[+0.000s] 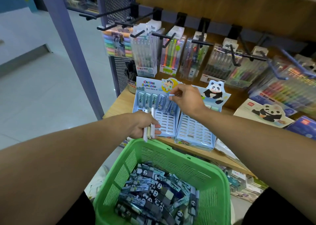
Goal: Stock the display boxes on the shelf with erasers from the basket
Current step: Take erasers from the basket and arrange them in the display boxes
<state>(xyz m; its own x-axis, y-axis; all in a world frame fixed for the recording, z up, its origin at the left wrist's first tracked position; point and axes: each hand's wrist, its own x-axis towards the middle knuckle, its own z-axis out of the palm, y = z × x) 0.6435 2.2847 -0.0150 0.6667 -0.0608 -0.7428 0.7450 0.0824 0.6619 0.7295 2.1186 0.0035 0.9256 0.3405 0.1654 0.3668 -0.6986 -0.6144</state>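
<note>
A green basket [179,158] below the shelf edge holds many packaged erasers [159,195], some with panda prints. Two light-blue display boxes stand side by side on the shelf: the left one [166,122] has several erasers standing in its back row, the right one [195,130] shows only its slotted tray. My left hand [145,127] grips a small bundle of erasers [149,123] in front of the left box. My right hand [186,98] pinches the top of one eraser [171,96] at the right end of that back row.
Packs of pens and highlighters [147,57] hang from black hooks [123,22] above the boxes. A white panda box [266,111] and marker sets [287,91] lie to the right. A purple post [68,36] stands at the left, with tiled floor [42,91] beyond.
</note>
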